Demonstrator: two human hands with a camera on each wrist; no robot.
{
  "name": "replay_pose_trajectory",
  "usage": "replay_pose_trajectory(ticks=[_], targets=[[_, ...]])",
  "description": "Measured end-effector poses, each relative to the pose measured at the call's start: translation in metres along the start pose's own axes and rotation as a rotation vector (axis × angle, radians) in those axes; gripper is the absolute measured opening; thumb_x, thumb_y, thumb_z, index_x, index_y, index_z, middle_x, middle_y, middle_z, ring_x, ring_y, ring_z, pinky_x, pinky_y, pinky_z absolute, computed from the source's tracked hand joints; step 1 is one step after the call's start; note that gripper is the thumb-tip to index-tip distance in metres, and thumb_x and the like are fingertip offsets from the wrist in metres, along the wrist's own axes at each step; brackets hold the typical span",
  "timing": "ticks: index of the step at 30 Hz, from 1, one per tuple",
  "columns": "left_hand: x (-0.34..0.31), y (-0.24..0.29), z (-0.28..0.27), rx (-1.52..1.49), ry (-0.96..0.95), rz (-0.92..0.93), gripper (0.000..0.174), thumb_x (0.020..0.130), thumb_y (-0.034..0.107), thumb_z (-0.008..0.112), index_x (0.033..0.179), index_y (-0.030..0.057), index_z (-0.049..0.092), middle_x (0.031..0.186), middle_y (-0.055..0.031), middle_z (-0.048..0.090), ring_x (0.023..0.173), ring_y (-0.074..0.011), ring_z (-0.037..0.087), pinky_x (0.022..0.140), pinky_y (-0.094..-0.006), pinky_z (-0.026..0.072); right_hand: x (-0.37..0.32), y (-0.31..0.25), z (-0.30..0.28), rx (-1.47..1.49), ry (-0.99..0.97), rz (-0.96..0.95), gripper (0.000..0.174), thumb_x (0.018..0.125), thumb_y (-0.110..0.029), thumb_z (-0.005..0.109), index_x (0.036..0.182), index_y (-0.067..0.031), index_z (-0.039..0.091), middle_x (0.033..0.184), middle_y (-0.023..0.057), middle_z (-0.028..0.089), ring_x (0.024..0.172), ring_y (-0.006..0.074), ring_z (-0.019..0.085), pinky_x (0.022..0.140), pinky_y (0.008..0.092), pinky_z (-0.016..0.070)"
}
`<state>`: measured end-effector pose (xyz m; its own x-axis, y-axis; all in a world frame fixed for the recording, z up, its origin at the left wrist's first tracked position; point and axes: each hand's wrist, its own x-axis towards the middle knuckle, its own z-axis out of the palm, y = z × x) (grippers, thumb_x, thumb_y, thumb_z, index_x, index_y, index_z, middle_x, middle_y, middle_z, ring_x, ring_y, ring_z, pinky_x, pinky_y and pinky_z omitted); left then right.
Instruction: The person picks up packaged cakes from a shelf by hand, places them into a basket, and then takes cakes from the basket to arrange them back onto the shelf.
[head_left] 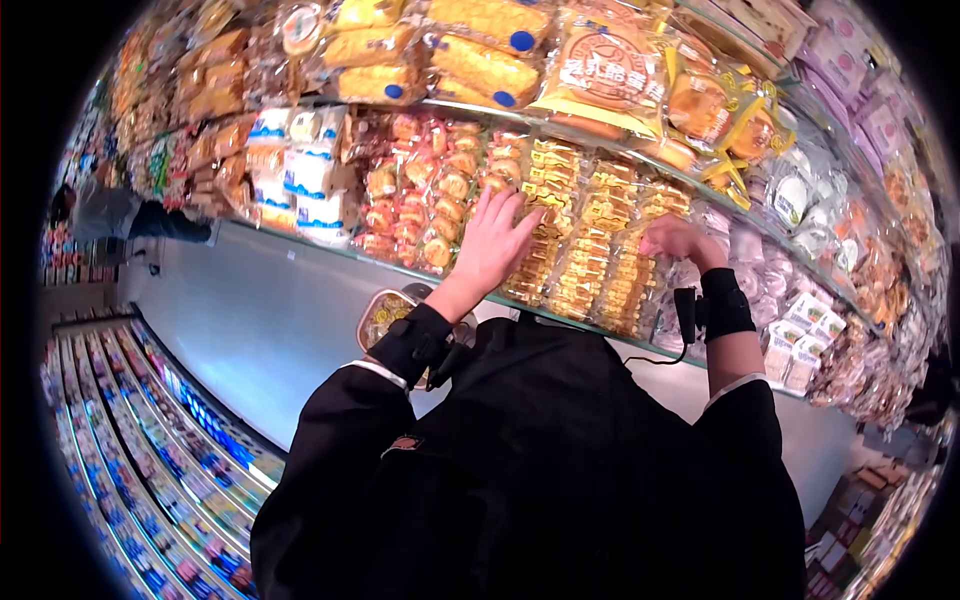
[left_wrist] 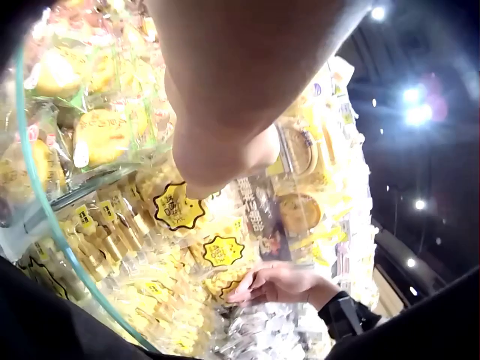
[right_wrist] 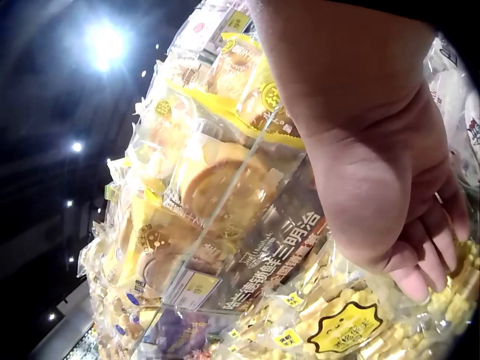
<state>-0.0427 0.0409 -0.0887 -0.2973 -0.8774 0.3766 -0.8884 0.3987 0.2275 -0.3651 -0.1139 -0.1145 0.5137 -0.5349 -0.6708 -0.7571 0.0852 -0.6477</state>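
Note:
Clear packs of small yellow snacks (head_left: 578, 275) with yellow star-shaped labels stand in rows in the shelf's lower bin. My left hand (head_left: 495, 240) reaches over the left rows, fingers spread and lying over the pack tops. In the left wrist view that hand (left_wrist: 225, 150) mostly hides its own fingertips beside a labelled pack (left_wrist: 180, 206). At the right end of the rows is my right hand (head_left: 685, 242), fingers bent loosely downward. The right wrist view shows its fingertips (right_wrist: 412, 285) against the clear wrapping, next to a pack with a yellow label (right_wrist: 345, 328).
A glass edge (head_left: 400, 268) runs along the bin's front. Red-wrapped round pastries (head_left: 405, 190) fill the left side, pale packs (head_left: 745, 250) the right. Above, a shelf holds large yellow cake bags (head_left: 605, 70). A basket (head_left: 385, 312) sits below my left wrist. Another person (head_left: 120, 212) stands far left.

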Motion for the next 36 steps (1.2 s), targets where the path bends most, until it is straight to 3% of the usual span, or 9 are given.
replay_pose_trajectory(ticks=[4,7,9,14,24,27,31,33,36], targets=[[-0.061,0.007,-0.036,-0.117,0.219,-0.256,0.04,0.072,0.003,0.066,0.112,0.0067,0.058,0.109,-0.0146,0.056,0.105,-0.0344,0.053,0.093,-0.0446,0.0421,-0.018,-0.007,0.006,0.094,-0.001,-0.018,0.026,0.087,-0.024,0.053,0.088,-0.0024,0.069,0.082,0.0043,0.067,0.067,0.0121,0.06,0.057,0.0267,0.0492],[-0.146,0.021,-0.054,-0.031,0.28,-0.595,0.03,0.075,0.002,0.065,0.105,0.0049,0.061,0.103,-0.0147,0.06,0.098,-0.0348,0.056,0.086,-0.0424,0.0451,-0.042,-0.01,0.021,0.275,0.057,0.005,0.025,0.09,-0.02,0.049,0.098,-0.0013,0.065,0.092,0.0063,0.068,0.085,0.0138,0.064,0.077,0.0267,0.051],[-0.228,0.062,-0.066,0.024,0.272,-0.934,0.025,0.078,0.002,0.063,0.103,0.0044,0.062,0.1,-0.0148,0.062,0.097,-0.0347,0.056,0.086,-0.0417,0.0452,-0.069,-0.002,0.041,0.34,0.022,-0.241,0.027,0.092,-0.018,0.045,0.102,-0.0015,0.064,0.098,0.0074,0.066,0.092,0.0151,0.064,0.079,0.0268,0.0496],[-0.355,0.148,-0.092,0.039,0.106,-1.27,0.023,0.081,0.005,0.061,0.103,0.004,0.062,0.098,-0.0153,0.063,0.098,-0.034,0.057,0.086,-0.0409,0.0453,-0.109,-0.023,0.098,0.344,0.167,-0.526,0.025,0.089,-0.009,0.042,0.09,0.0022,0.064,0.089,0.0093,0.068,0.076,0.0118,0.059,0.071,0.0249,0.0462],[-0.47,0.213,-0.072,-0.494,-0.121,-1.588,0.025,0.086,0.013,0.055,0.107,0.0017,0.061,0.091,-0.0174,0.065,0.084,-0.0362,0.061,0.075,-0.0419,0.0496,-0.073,-0.078,0.275,0.255,-0.41,-0.345,0.024,0.092,-0.009,0.053,0.113,0.0018,0.057,0.094,0.0089,0.069,0.089,0.0138,0.065,0.077,0.0263,0.0501],[-0.52,0.206,-0.034,-0.607,-0.275,-1.638,0.028,0.084,0.015,0.06,0.109,0.0037,0.062,0.085,-0.014,0.067,0.078,-0.0294,0.064,0.073,-0.0375,0.0507,-0.001,-0.044,0.349,0.373,-0.407,-0.142,0.026,0.09,-0.013,0.06,0.112,0.0005,0.058,0.093,0.0068,0.068,0.085,0.0131,0.064,0.074,0.0253,0.0513],[-0.541,0.157,0.061,-0.807,-0.005,-1.78,0.032,0.081,0.02,0.069,0.106,0.0014,0.061,0.081,-0.0118,0.066,0.076,-0.0249,0.065,0.071,-0.0348,0.051,0.15,0.008,0.457,0.599,-0.274,-0.021,0.029,0.087,-0.013,0.064,0.113,0.0001,0.058,0.094,0.0072,0.065,0.084,0.0153,0.064,0.074,0.0263,0.0518],[-0.555,0.124,0.132,-0.955,0.258,-1.799,0.044,0.079,0.029,0.074,0.109,-0.001,0.059,0.083,-0.0082,0.066,0.076,-0.0196,0.063,0.073,-0.0303,0.0502,0.208,0.017,0.497,0.27,-0.172,-0.054,0.038,0.079,-0.009,0.066,0.114,0.0005,0.056,0.105,0.0112,0.063,0.095,0.0186,0.063,0.08,0.0296,0.0512],[-0.547,0.035,0.212,-0.671,0.256,-1.79,0.059,0.076,0.029,0.076,0.117,-0.0051,0.052,0.098,-0.0152,0.063,0.09,-0.0276,0.063,0.08,-0.0362,0.0498,0.324,0.085,0.553,-0.104,-0.063,-0.257,0.064,0.069,-0.007,0.073,0.128,-0.0042,0.05,0.117,0.0159,0.06,0.111,0.0275,0.058,0.093,0.0353,0.0476]])
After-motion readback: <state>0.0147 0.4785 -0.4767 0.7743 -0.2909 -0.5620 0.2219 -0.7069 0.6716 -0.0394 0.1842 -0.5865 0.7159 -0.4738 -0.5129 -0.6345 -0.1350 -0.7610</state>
